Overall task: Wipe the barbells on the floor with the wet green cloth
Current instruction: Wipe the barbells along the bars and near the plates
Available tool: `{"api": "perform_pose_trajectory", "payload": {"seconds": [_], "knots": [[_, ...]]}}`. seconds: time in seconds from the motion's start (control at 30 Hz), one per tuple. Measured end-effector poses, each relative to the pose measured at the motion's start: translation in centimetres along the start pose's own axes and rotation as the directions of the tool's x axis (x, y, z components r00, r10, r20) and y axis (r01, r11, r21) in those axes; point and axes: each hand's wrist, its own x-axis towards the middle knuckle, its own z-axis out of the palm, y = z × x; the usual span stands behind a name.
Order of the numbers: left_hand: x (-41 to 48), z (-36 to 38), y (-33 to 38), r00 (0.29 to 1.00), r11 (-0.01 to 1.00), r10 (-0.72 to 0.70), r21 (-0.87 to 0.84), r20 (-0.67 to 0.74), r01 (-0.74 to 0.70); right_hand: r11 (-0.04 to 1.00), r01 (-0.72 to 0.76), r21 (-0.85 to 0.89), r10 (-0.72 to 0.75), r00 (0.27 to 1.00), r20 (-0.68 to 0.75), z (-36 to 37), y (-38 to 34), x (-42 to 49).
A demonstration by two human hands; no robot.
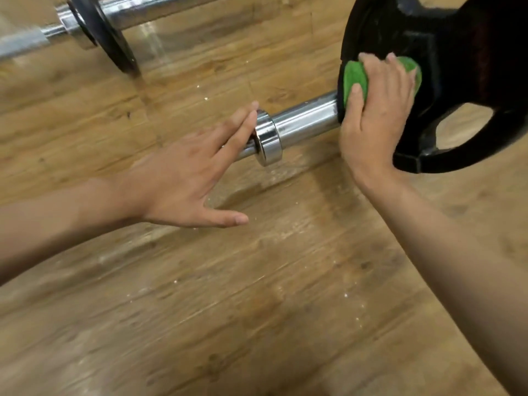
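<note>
Wood-plank floor (257,310) fills the foreground; a second chrome barbell (143,10) lies at eleven o'clock. Left hand (185,178), fingers straight, touches the near barbell's chrome collar (268,138). At two o'clock, right hand (377,110) clutches the wadded green cloth (353,74) against the black weight plate (457,67).

We're getting even, warm indoor light; glare is streaking along the chrome bar (305,118), soft shadows are pooling on the floor (257,281) beneath, and blur is smearing the far barbell (120,12).
</note>
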Motion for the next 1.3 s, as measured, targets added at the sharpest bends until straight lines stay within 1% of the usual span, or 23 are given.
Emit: {"api": "perform_pose_trajectory", "payload": {"seconds": [0.03, 0.07, 0.1, 0.17, 0.23, 0.27, 0.3, 0.33, 0.4, 0.47, 0.5, 0.53, 0.6, 0.67, 0.73, 0.83, 0.93, 0.97, 1.03, 1.1, 1.13, 1.23, 1.3], "knots": [[0.1, 0.0, -0.3, 1.000, 1.000, -0.009, -0.008, -0.003, 0.009, 0.998, -0.059, -0.006, 0.059, 0.998, -0.026, 0.6, -1.7, 0.0], [0.2, -0.1, -0.6, 1.000, 1.000, -0.017, -0.014, -0.004, 0.017, 0.998, -0.056, -0.005, 0.056, 0.998, -0.039, 1.1, -3.5, -0.4], [0.2, -0.1, -0.9, 1.000, 1.000, -0.023, -0.020, -0.001, 0.023, 1.000, 0.012, 0.007, -0.012, 1.000, -0.026, 1.5, -4.9, -1.3], [0.3, -0.2, -1.4, 0.999, 0.998, -0.030, -0.052, 0.015, 0.031, 0.966, 0.243, 0.088, -0.249, 0.966, 0.070, 1.5, -6.3, -3.4], [0.2, -0.4, -1.7, 0.999, 0.994, -0.039, -0.100, 0.032, 0.042, 0.872, 0.469, 0.139, -0.487, 0.858, 0.161, 0.6, -4.9, -2.6], [0.2, -0.4, -1.8, 0.998, 0.992, -0.042, -0.114, 0.037, 0.046, 0.833, 0.538, 0.131, -0.554, 0.810, 0.194, 0.2, -3.5, -1.6], [0.3, -0.4, -1.9, 0.998, 0.992, -0.044, -0.114, 0.038, 0.048, 0.825, 0.553, 0.115, -0.564, 0.797, 0.218, 0.0, -2.0, -0.3], [0.3, -0.5, -1.9, 0.998, 0.993, -0.043, -0.104, 0.036, 0.047, 0.853, 0.511, 0.103, -0.521, 0.823, 0.228, -0.2, -0.4, 1.0], [0.3, -0.4, -1.7, 1.000, 0.996, -0.023, -0.082, 0.015, 0.024, 0.944, 0.325, 0.058, -0.330, 0.927, 0.178, -0.8, 1.2, 2.7], [0.2, -0.3, -1.6, 1.000, 0.998, -0.006, -0.063, -0.006, 0.006, 0.989, 0.146, -0.020, -0.143, 0.983, 0.117, -0.6, -0.6, 2.1], [0.1, -0.2, -1.4, 1.000, 0.998, -0.002, -0.058, -0.004, 0.002, 0.991, 0.128, -0.024, -0.125, 0.985, 0.118, -0.4, -2.1, 1.2], [0.0, -0.2, -1.1, 1.000, 0.998, -0.001, -0.059, 0.002, 0.001, 0.986, 0.164, 0.006, -0.163, 0.978, 0.129, -0.2, -3.9, 0.0], [-0.2, 0.0, -0.4, 1.000, 0.998, 0.004, -0.063, 0.009, -0.004, 0.952, 0.286, 0.112, -0.302, 0.938, 0.170, -0.5, -6.1, -2.4], [-0.4, 0.1, 0.5, 1.000, 0.999, 0.015, -0.039, -0.005, -0.016, 0.901, 0.405, 0.155, -0.432, 0.873, 0.226, -1.5, -5.2, -2.7], [-0.5, 0.2, 1.5, 0.999, 0.999, 0.028, -0.022, -0.015, -0.028, 0.889, 0.436, 0.137, -0.457, 0.853, 0.252, -2.6, -2.2, -2.1], [-0.9, 0.5, 3.0, 0.999, 0.999, 0.044, -0.004, -0.028, -0.044, 0.960, 0.274, 0.057, -0.280, 0.938, 0.203, -4.3, 1.7, -1.3], [-1.4, 1.2, 4.7, 0.996, 0.996, 0.080, 0.026, -0.039, -0.079, 0.997, 0.049, 0.060, -0.056, 0.992, 0.115, -4.6, -1.5, -4.3], [-1.6, 1.4, 5.2, 0.995, 0.996, 0.087, 0.036, -0.041, -0.086, 0.995, 0.054, 0.087, -0.063, 0.992, 0.109, -4.7, -3.3, -5.8], [-2.1, 1.6, 6.3, 0.995, 0.995, 0.088, 0.055, -0.051, -0.085, 0.975, 0.168, 0.149, -0.190, 0.970, 0.154, -5.1, -5.4, -8.8], [-2.4, 1.8, 7.2, 0.994, 0.994, 0.093, 0.065, -0.056, -0.090, 0.941, 0.304, 0.146, -0.326, 0.931, 0.164, -5.9, -4.0, -9.1], [-2.5, 1.8, 7.6, 0.994, 0.993, 0.095, 0.069, -0.054, -0.092, 0.943, 0.306, 0.127, -0.324, 0.934, 0.153, -6.2, -2.4, -8.5], [-2.8, 2.2, 8.9, 0.993, 0.992, 0.109, 0.076, -0.040, -0.106, 0.997, 0.061, 0.049, -0.066, 0.994, 0.093, -7.6, 2.0, -6.4], [-2.9, 2.4, 9.7, 0.992, 0.989, 0.115, 0.096, -0.048, -0.110, 0.997, -0.067, 0.031, 0.065, 0.997, 0.048, -8.6, 2.2, -5.8]]}}
